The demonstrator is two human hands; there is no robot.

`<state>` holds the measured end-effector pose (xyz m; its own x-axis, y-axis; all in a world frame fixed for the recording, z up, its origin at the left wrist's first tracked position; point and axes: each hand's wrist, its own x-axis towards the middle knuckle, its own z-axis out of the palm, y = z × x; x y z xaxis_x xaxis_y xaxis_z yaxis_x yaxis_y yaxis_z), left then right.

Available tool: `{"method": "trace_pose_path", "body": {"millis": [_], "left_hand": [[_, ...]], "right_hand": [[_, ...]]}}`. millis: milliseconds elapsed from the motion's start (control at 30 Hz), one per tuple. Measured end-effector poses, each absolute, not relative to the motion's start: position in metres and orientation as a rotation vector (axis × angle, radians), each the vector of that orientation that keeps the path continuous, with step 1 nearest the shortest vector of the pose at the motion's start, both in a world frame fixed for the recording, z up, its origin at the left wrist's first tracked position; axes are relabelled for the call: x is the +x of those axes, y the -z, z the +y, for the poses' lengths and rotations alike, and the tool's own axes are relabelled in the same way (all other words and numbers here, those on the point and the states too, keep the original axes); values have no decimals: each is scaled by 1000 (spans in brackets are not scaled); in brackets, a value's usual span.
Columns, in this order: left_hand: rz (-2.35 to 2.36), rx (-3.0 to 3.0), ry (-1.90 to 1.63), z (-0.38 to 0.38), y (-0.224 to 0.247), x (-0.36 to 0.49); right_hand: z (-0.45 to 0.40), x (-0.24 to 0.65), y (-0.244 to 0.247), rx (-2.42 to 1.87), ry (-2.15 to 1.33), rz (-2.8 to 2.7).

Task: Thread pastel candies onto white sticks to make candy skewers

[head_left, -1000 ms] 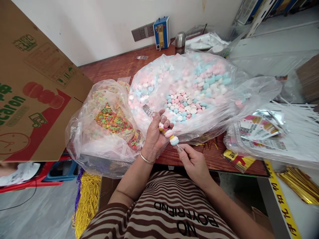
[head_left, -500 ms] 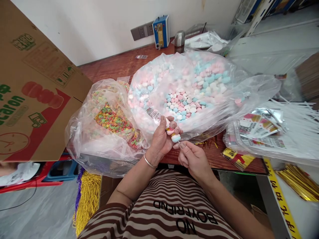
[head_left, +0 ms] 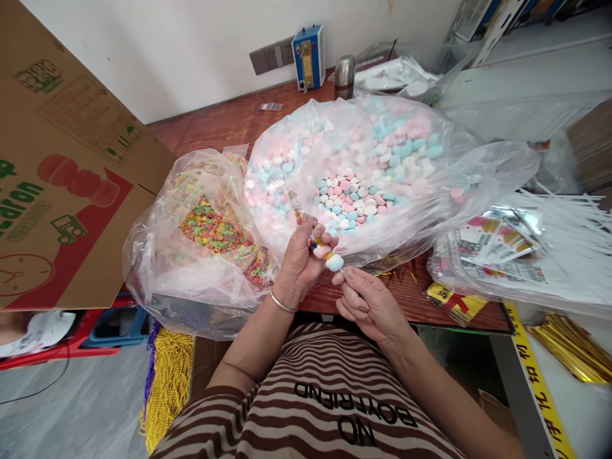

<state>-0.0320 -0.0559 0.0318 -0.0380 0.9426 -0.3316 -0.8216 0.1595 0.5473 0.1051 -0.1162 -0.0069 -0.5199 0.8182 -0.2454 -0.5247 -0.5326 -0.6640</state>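
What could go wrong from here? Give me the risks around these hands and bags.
The right hand pinches only the thin stick end below the candy skewer, so its grip might slip if the stick twists.

The bag of ring candies gapes beside the left forearm; a snag could spill some.

The gold tie bundle lies near the front edge of the table and might get knocked off.

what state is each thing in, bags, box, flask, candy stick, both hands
candy bag, open
bag of coloured rings, open
candy stick, held, partly covered
left hand, closed on candy stick
right hand, pinching candy stick
flask, upright
box, top out of view, open or shut unclear
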Motion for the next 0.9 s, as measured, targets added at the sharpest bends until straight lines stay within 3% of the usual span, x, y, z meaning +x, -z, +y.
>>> {"method": "trace_pose_path", "body": {"millis": [133, 300, 500, 800, 900], "left_hand": [[777, 61, -1429, -55, -32, -29], [747, 76, -1467, -61, -40, -22], [769, 164, -1550, -76, -35, -4], [851, 140, -1503, -75, -24, -11], [889, 180, -1494, -76, -25, -11]], "right_hand": [[-123, 105, 14, -882, -1764, -1003], [-128, 110, 14, -1207, -911, -1642], [-124, 110, 21, -1169, -47, -2036], [-121, 112, 22, -1275, 44, -2018], [-121, 114, 22, -1270, -263, -1955]]}}
